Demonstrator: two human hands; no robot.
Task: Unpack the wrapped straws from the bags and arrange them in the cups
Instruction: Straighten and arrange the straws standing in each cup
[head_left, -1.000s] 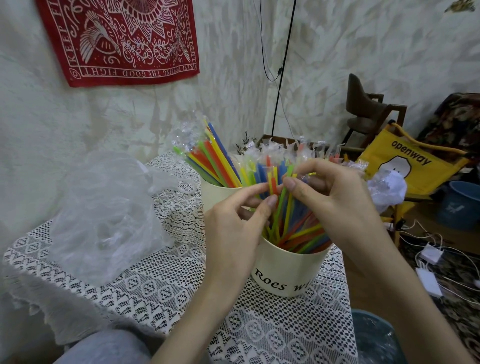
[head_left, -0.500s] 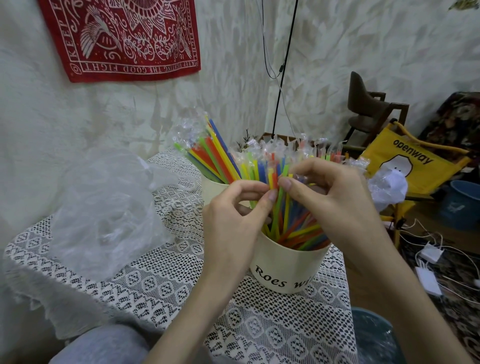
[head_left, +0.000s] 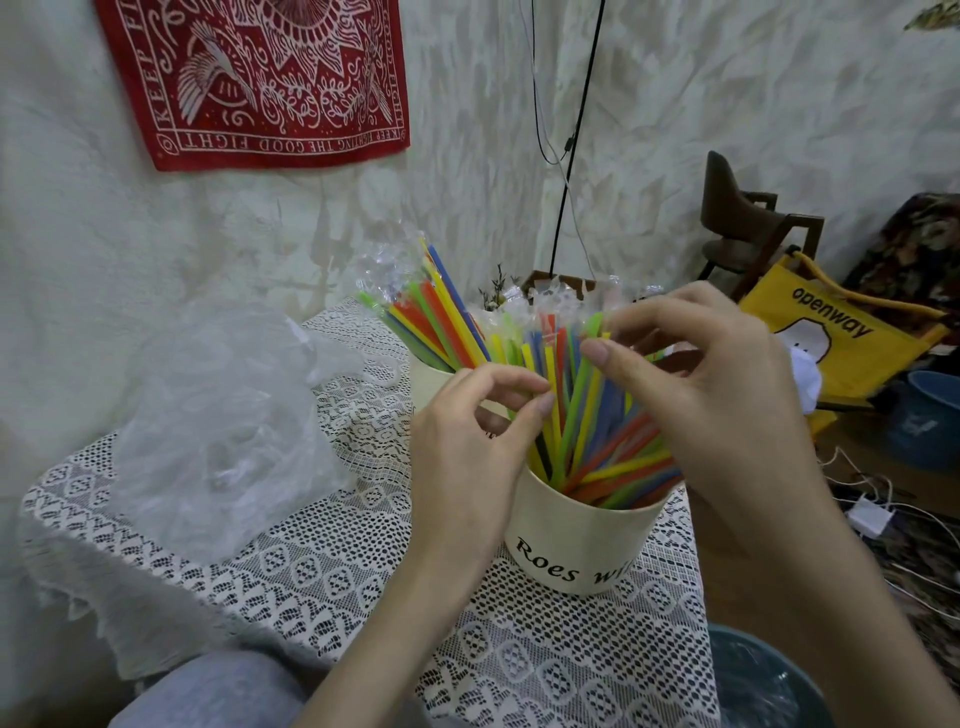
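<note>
Head view: left hand (head_left: 467, 447), right hand (head_left: 696, 384) still pinch straws (head_left: 582, 415) in cup (head_left: 576, 540), little changed.

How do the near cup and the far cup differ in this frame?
The near cup shows black lettering; the far cup shows none from here. The near cup's straws are being handled by the left hand and right hand; the far cup's straws lean left, untouched. Both are cream and stand on the lace tablecloth.

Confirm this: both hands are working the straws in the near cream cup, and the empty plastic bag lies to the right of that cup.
Wrong side. In the head view the plastic bag lies left of the cream cup. Both hands, left and right, do work its straws.
</note>
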